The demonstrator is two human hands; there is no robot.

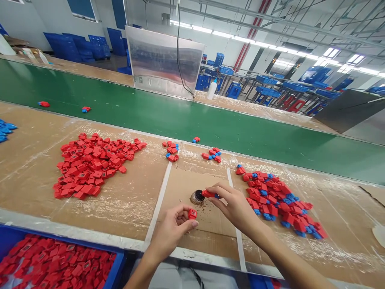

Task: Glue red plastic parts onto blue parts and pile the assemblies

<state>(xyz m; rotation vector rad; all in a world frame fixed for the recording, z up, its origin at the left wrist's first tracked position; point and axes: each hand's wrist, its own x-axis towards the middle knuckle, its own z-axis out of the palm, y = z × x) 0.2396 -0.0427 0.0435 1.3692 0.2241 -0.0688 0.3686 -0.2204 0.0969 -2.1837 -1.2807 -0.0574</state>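
My left hand pinches a small red plastic piece with a dark recess in its top, just above the cardboard. Between the fingertips of my right hand is a red and blue plastic piece. Its red end is at the rim of a small round pot with a black opening; whether they touch I cannot tell. Dark specks lie on the cardboard around the pot. Right of my right hand spreads a pile of joined red and blue pieces.
A heap of red pieces lies to the left, above a blue bin of more red pieces. Small red and blue clusters sit near the green conveyor belt. A metal panel and white bottle stand behind it.
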